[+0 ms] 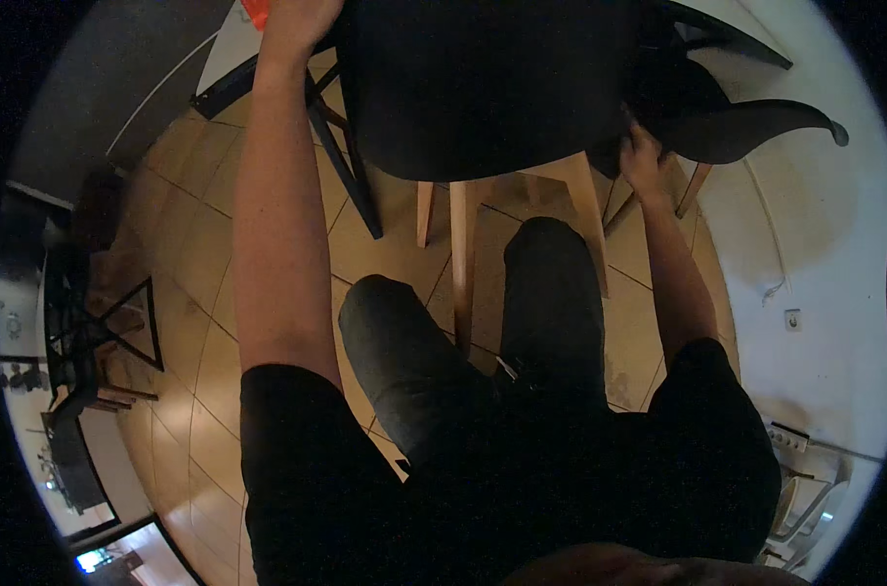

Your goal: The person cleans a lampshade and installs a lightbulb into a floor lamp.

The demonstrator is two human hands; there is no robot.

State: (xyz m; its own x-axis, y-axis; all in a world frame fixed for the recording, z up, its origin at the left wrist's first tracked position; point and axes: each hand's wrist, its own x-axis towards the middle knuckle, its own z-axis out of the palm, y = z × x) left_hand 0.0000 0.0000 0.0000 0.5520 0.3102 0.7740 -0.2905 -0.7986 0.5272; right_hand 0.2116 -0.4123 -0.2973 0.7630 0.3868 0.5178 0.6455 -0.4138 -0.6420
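A black chair with a smooth moulded shell and light wooden legs stands right in front of my knees. My right hand is at the right edge of that shell, its fingers closed on the rim and partly hidden behind it. My left hand reaches to the top edge of the view, over a white table top with a dark edge. Its fingers lie outside the picture. Beside it is a bright orange-red thing, too cut off to name.
A second black chair stands at the right by the white wall. A dark metal table leg slants down at left of the near chair. Tan tiles cover the floor. More dark furniture stands far left.
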